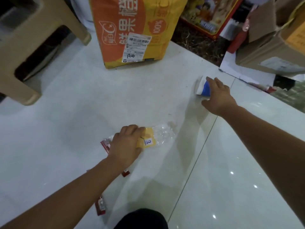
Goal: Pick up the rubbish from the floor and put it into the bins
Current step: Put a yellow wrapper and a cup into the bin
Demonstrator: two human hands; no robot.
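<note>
A crushed clear plastic bottle [162, 133] with a yellow label lies on the white tiled floor at centre. My left hand [126, 144] grips it over the label, fingers curled round it. Further right lies a squashed blue and white paper cup [202, 88]. My right hand [217, 95] reaches onto it, fingers and thumb spread around its blue part; whether they have closed on it I cannot tell. Small red wrappers lie by my left hand [105, 144], under my forearm [126, 173] and near the bottom [100, 204].
An orange and yellow carton [132, 30] stands upright at the back centre. A beige plastic stool [21, 47] is at the left. Brown cardboard boxes [270, 42] sit at the right, with a red printed box [206, 15] behind. My dark-clad knee [143, 219] shows at the bottom.
</note>
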